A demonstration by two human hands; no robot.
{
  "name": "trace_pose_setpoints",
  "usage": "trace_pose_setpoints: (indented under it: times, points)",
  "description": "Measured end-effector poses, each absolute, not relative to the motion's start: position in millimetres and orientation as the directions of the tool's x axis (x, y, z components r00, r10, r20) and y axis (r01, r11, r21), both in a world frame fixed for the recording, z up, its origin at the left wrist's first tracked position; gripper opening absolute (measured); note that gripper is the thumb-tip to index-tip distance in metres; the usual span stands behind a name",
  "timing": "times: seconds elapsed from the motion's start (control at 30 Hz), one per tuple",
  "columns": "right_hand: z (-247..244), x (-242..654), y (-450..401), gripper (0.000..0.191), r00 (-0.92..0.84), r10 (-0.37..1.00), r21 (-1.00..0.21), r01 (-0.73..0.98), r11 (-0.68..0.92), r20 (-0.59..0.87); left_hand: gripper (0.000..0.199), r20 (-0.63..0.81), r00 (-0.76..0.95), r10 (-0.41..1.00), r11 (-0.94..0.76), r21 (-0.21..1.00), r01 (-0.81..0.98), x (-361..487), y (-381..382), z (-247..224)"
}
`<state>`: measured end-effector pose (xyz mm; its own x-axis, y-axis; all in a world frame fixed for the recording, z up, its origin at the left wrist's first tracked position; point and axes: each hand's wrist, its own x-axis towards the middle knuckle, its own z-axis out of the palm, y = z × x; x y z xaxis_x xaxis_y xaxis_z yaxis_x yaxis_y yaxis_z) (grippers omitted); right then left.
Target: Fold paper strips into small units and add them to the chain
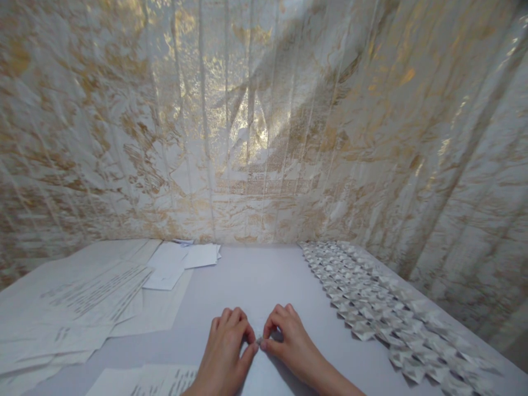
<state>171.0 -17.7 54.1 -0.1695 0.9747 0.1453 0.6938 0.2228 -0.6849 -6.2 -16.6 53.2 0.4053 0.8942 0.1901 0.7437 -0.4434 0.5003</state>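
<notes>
Near the bottom middle, my left hand [229, 349] has its thumb and index finger pinched at a tiny greyish piece [259, 341]. From the other side my right hand [289, 342] pinches at the same piece, its fingertips almost touching those of the left. The piece is too small to make out. Below the fingertips lies a pale, slightly shiny surface [264, 377], partly between the wrists.
Large printed sheets [94, 291] overlap on the left of the white table [251, 280]. Blank white papers [167, 267] lie at the back left, another printed sheet [140, 382] at the front. Rows of small folded paper pieces [371, 302] cover the right side. A patterned curtain [256, 121] hangs behind.
</notes>
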Motion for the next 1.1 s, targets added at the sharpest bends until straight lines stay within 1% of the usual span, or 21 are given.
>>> trace_pose_setpoints:
  times: [0.17,0.4,0.57,0.73,0.8,0.87,0.93,1.03,1.1]
  points:
    - [55.2,172.8,-15.4,0.009,-0.185,0.975,-0.657,0.722,0.218,0.121,0.011,0.184,0.406,0.895,-0.441,0.502,0.744,-8.5,-15.3,55.7]
    - [50.7,168.4,-13.5,0.013,-0.147,0.976,-0.621,0.753,0.215,0.160,0.010,0.161,0.388,0.907,-0.416,0.476,0.775,-6.1,-15.2,52.0]
    - [49.0,168.0,-14.9,0.016,-0.140,0.976,-0.619,0.756,0.213,0.166,0.006,0.116,0.339,0.934,-0.353,0.462,0.814,-3.9,-12.7,51.1]
    - [49.4,169.0,-16.0,0.018,-0.155,0.974,-0.611,0.759,0.225,0.166,0.025,-0.009,0.311,0.950,-0.266,0.495,0.827,1.4,5.6,57.6]
    - [49.9,168.4,-16.9,0.017,-0.152,0.974,-0.610,0.760,0.222,0.165,0.030,-0.036,0.312,0.949,-0.253,0.498,0.829,3.1,10.3,60.0]
    - [49.7,167.8,-17.9,0.016,-0.152,0.974,-0.609,0.760,0.226,0.170,0.030,-0.026,0.314,0.949,-0.260,0.495,0.829,3.0,9.1,61.1]
    - [48.5,167.9,-18.5,0.016,-0.163,0.970,-0.615,0.751,0.241,0.182,0.027,0.016,0.320,0.947,-0.286,0.490,0.824,0.4,2.9,60.0]
    - [45.6,169.3,-18.1,0.019,-0.216,0.958,-0.637,0.715,0.288,0.190,0.017,0.078,0.350,0.934,-0.342,0.486,0.804,-6.6,-7.5,54.0]
    - [43.8,170.5,-17.9,0.021,-0.253,0.948,-0.650,0.691,0.317,0.193,0.011,0.133,0.359,0.924,-0.374,0.510,0.775,-10.7,-11.2,49.4]
